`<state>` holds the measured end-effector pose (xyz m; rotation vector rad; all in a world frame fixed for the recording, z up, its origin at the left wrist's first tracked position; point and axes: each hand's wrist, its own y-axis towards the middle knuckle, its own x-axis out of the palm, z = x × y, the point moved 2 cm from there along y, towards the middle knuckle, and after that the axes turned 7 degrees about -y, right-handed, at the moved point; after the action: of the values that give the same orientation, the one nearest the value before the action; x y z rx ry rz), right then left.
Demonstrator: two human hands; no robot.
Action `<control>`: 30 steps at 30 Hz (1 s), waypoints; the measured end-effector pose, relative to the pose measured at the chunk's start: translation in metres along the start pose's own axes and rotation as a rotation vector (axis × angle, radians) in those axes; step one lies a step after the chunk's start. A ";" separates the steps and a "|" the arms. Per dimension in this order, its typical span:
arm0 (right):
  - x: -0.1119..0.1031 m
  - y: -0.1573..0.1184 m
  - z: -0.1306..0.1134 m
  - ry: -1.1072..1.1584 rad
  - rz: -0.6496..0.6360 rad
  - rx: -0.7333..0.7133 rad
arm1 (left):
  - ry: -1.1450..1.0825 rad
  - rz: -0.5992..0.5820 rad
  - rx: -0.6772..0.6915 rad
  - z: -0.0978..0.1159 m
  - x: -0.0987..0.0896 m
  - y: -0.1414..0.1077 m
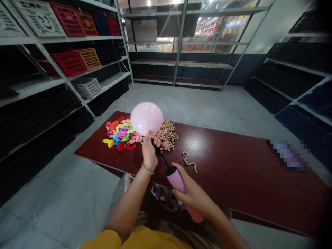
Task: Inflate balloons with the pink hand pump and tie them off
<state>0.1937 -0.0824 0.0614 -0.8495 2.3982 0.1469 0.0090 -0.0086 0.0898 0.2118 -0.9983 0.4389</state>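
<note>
A pink inflated balloon [146, 118] sits above my left hand [150, 150], whose fingers are closed around its neck at the black nozzle end of a pump. The pink hand pump [176, 180] slants down to the right, its black rod drawn out toward the balloon. Wrapped round the pump's body is my right hand [190, 190]. Behind the left hand lie a pile of colourful flat balloons [121, 133] and a heap of tan curly pieces [168, 135]. One tan curly strand [190, 162] rests apart, right of the pump.
The dark red table [220, 162] spans the view, with a blurred purple item [287, 155] at its right end. Shelves with red crates [68, 63] and a white crate [89, 88] stand at left. More shelving [178, 64] stands behind, and dark crates are at right.
</note>
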 end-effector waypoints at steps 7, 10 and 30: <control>-0.003 0.015 -0.004 0.173 -0.054 -0.023 | 0.036 -0.003 -0.010 -0.008 -0.002 -0.009; 0.000 0.025 -0.005 0.302 -0.044 0.051 | 0.078 -0.018 -0.077 -0.021 -0.004 -0.024; -0.006 0.032 -0.017 0.169 0.160 0.056 | 0.105 -0.067 -0.046 -0.013 0.025 -0.018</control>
<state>0.1693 -0.0584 0.0761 -0.6677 2.6157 0.0724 0.0385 -0.0132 0.1043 0.1783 -0.8947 0.3615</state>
